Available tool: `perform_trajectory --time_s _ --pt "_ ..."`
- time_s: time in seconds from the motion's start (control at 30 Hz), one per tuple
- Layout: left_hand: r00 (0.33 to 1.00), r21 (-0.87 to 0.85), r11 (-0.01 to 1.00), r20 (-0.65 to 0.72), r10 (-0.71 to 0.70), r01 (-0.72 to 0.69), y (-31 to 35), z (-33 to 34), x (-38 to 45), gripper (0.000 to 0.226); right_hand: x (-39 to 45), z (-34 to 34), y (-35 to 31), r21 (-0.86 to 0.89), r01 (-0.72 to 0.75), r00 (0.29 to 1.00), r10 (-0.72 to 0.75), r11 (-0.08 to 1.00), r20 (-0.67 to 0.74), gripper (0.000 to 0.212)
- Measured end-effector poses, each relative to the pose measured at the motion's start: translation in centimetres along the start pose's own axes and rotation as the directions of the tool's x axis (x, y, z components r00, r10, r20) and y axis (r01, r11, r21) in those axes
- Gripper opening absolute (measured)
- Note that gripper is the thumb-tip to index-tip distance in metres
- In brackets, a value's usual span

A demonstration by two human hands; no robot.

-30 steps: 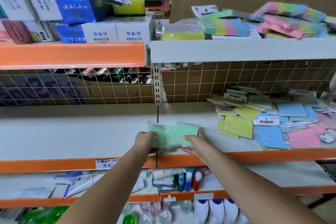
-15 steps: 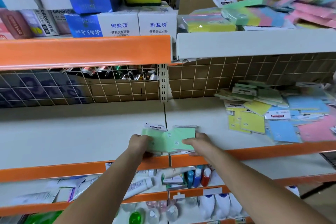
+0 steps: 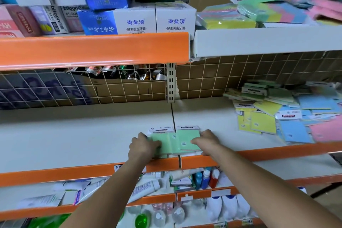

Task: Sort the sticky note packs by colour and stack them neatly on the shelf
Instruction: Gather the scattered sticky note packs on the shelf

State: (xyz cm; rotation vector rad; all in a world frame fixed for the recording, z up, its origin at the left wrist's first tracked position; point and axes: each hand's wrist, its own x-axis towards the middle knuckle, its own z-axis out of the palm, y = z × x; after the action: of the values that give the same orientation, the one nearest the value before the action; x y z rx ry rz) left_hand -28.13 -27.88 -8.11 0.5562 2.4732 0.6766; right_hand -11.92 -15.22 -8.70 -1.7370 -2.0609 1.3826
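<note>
A small bunch of green sticky note packs with white header cards lies on the white middle shelf, near its orange front edge. My left hand holds the bunch at its left side, fingers curled over the packs. At the right side my right hand grips it the same way. A loose heap of sticky note packs in green, yellow, blue and pink covers the right end of the same shelf.
The upper shelf carries toothpaste boxes on the left and multicolour note blocks on the right. A wire grid backs the middle shelf. Tubes and bottles fill the lower shelves.
Both hands have lowered the green packs onto the shelf near its front edge and pressed them closer together. The camera has moved in and to the left.
</note>
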Motion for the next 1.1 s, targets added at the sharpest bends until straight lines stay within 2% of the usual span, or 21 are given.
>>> perform_trajectory --time_s 0.07,0.13,0.3,0.43,0.57,0.67,0.77,0.93,1.1 --pt "1.000 0.014 1.000 0.009 0.027 -0.027 0.0 0.0 0.1 0.053 0.0 -0.1 0.0 -0.108 0.035 0.998 -0.040 0.993 -0.045 0.028" --pt "0.999 0.027 0.999 0.027 0.036 -0.037 0.1 0.1 0.3 0.051 0.0 -0.1 0.0 -0.201 0.057 0.998 -0.064 0.978 -0.026 0.023" --pt "0.995 0.081 0.996 0.087 0.041 -0.048 0.7 0.6 0.2 0.047 0.3 -0.1 -0.1 -0.155 0.035 0.999 -0.035 0.987 0.001 0.030" --pt "0.997 0.157 0.987 0.077 0.020 -0.032 1.2 0.5 0.4 0.052 0.3 -0.2 -0.1 -0.145 0.090 0.996 -0.092 0.985 -0.012 0.045" --pt "1.000 0.186 0.982 0.010 0.011 -0.013 1.9 0.2 0.6 0.065 0.5 -0.2 0.0 -0.190 0.132 0.991 -0.136 0.973 -0.012 0.045" --pt "0.994 0.244 0.967 -0.068 0.088 -0.069 2.9 -0.3 0.3 0.059 0.1 -0.6 0.1 -0.180 0.150 0.988 -0.154 0.972 -0.008 0.046" --pt "0.977 0.292 0.940 -0.063 0.206 -0.179 4.8 0.1 -0.1 0.060 0.1 -1.8 0.3 -0.130 0.155 0.983 -0.167 0.979 -0.080 0.044" --pt "0.941 0.139 0.931 0.065 0.332 -0.338 9.0 2.0 -1.8 0.069 0.2 -5.7 1.3 -0.056 0.112 0.979 -0.120 0.992 -0.165 0.041" --pt "0.890 -0.154 0.915 0.219 0.399 -0.372 13.0 4.9 -3.8 0.070 1.2 -9.9 2.9 0.004 0.096 0.978 -0.094 0.995 -0.189 0.040"
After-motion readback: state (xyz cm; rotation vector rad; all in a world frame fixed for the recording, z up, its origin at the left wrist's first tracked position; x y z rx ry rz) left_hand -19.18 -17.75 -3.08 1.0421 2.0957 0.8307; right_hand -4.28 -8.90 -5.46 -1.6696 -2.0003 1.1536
